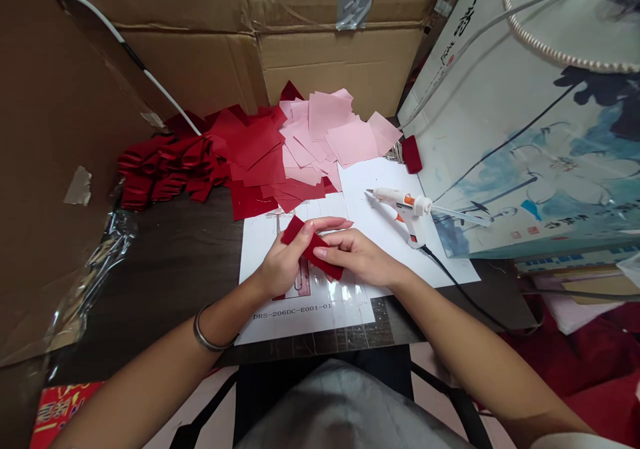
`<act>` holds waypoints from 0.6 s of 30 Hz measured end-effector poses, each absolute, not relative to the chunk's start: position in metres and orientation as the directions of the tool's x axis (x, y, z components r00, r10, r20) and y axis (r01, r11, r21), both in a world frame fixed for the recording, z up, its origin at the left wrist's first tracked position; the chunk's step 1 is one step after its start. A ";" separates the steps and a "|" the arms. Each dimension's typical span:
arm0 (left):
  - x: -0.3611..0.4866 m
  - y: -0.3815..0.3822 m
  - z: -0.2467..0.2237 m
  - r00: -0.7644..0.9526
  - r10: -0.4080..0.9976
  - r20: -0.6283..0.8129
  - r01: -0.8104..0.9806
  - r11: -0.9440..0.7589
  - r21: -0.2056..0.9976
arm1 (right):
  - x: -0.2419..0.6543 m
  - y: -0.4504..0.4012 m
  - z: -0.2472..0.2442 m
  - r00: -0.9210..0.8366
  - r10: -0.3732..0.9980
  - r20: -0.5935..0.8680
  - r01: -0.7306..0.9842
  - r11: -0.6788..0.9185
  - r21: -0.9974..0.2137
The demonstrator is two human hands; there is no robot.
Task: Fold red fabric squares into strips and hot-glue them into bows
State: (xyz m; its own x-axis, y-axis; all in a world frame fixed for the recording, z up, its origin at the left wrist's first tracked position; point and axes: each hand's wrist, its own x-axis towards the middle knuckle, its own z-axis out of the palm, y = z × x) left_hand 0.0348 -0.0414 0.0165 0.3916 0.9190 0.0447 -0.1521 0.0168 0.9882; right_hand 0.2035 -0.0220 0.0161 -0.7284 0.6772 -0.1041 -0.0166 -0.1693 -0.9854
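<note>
Right at the fingertips now: the left hand (283, 265) has its thumb and curled fingers pinching a narrow folded dark red strip (331, 269), and the right hand (357, 259) presses its fingers together against the strip's far side. The strip sits between both hands, over a white printed paper sheet (260, 249). Just beyond, a white-and-orange hot glue gun (403, 209) lies on its side, cord trailing off as a thin black cable (465, 295). At the back, a heap of folded dark red pieces (165, 169) is already made, while loose flat dark red squares (247, 145) and flat pale pink squares (330, 129) remain unfolded. To the left, the dark tabletop (175, 262) gives open room; a tall printed paper bag (530, 155) hems in the right.
</note>
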 end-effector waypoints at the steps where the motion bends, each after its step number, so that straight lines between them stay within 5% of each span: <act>1: 0.035 -0.041 0.016 0.390 0.920 0.034 -0.150 0.027 0.988 | 0.203 -0.022 0.016 -0.724 0.680 -0.110 -0.009 -0.169 -0.986; 7: 0.036 -0.041 0.013 0.339 0.938 0.067 -0.329 0.052 0.943 | 0.203 -0.022 0.014 -0.736 0.664 -0.133 -0.016 -0.213 -0.977; 18: 0.034 -0.037 0.011 0.194 0.981 0.020 -0.244 0.028 0.969 | 0.203 -0.021 0.014 -0.630 0.763 -0.144 -0.012 -0.195 -0.981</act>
State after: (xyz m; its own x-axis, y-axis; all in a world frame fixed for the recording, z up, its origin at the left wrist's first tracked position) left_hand 0.0342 -0.0368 0.0107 0.1944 0.9807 0.0202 -0.2440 0.0285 0.9694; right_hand 0.2029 -0.0208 0.0143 -0.6304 0.7627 -0.1444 -0.0116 -0.1953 -0.9807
